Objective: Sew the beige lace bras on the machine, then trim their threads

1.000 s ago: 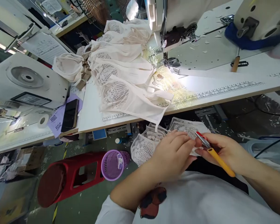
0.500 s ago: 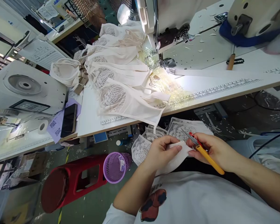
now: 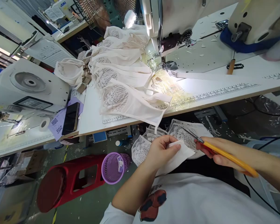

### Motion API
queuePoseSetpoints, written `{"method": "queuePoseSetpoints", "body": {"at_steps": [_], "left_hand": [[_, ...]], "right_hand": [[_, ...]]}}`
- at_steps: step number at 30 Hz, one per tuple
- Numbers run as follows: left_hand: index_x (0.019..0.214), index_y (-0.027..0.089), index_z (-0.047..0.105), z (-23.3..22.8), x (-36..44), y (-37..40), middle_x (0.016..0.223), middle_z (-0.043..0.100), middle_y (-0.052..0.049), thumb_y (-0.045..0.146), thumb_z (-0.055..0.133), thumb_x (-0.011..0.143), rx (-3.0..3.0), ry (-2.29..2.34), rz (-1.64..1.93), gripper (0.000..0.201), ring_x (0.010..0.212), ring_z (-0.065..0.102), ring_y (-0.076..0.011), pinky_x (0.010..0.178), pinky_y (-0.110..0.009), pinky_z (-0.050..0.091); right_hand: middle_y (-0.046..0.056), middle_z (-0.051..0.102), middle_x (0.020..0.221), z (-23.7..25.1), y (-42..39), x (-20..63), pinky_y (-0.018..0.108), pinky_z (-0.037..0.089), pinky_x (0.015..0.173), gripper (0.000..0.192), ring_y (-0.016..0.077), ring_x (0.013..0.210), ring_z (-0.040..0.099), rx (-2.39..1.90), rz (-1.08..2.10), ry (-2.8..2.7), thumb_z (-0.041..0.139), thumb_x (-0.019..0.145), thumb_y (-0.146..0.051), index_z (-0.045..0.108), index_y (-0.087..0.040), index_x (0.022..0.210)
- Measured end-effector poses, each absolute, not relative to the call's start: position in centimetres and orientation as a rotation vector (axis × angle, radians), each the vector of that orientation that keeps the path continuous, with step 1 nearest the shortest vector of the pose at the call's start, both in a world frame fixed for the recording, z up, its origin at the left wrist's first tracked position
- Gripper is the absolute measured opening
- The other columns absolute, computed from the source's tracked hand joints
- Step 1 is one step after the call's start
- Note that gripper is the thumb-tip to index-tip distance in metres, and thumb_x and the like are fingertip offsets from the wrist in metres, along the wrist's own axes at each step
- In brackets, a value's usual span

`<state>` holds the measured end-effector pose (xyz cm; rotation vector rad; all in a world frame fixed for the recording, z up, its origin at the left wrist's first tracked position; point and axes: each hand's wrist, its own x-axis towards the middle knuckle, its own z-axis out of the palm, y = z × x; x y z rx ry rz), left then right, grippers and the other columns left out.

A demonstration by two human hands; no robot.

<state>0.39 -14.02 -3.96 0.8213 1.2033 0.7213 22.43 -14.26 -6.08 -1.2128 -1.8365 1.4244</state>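
My left hand pinches a small cream fabric piece over my lap, below the table edge. My right hand grips yellow-and-red-handled snips, their metal tips pointing left toward the piece's upper right edge. White lace pieces lie on my lap under and behind both hands. On the white table above, a pile of cream lace-panelled garments spreads out to the left of the sewing machine, and one strip hangs over the edge.
A second sewing machine stands at left with a black phone and purple papers beside it. A red stool and a purple mesh basket sit on the floor at lower left. A wooden-handled tool lies on the table at right.
My left hand has drawn back off the piece, which now lies spread flat between my fingers. My right hand has slid rightward and the snips now lie nearly level.
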Motion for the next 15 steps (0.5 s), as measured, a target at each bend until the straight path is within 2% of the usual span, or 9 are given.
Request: {"method": "queuePoseSetpoints", "body": {"at_steps": [5,10,15], "left_hand": [[0.067,0.015,0.06,-3.9,0.5,-14.0,0.061,0.054,0.002,0.033,0.069,0.062,0.843,1.207,0.724,0.021,0.052,0.043,-0.0068,0.05,-0.02,0.031],[0.065,0.015,0.057,-3.9,0.6,-13.9,0.058,0.05,0.003,0.03,0.065,0.063,0.876,1.245,0.709,0.017,0.05,0.04,-0.0063,0.049,-0.021,0.03],[0.062,0.015,0.055,-3.9,0.6,-13.9,0.056,0.048,0.004,0.03,0.065,0.062,0.853,1.282,0.697,0.018,0.049,0.039,-0.006,0.047,-0.02,0.028]], "right_hand": [[0.0,0.047,0.065,-5.9,-13.3,23.7,0.028,0.034,0.052,0.041,0.016,0.055,0.043,-0.961,1.581,-2.293,0.04,0.083,-0.063,0.053,-0.024,0.079],[0.0,0.048,0.064,-6.2,-13.2,23.8,0.029,0.031,0.051,0.04,0.0167,0.054,0.043,-1.064,1.498,-2.386,0.041,0.082,-0.063,0.046,-0.024,0.073],[0.001,0.051,0.063,-7.2,-13.5,24.1,0.03,0.031,0.05,0.031,0.0176,0.053,0.045,-1.128,1.468,-2.433,0.049,0.08,-0.055,0.046,-0.025,0.071]]}}
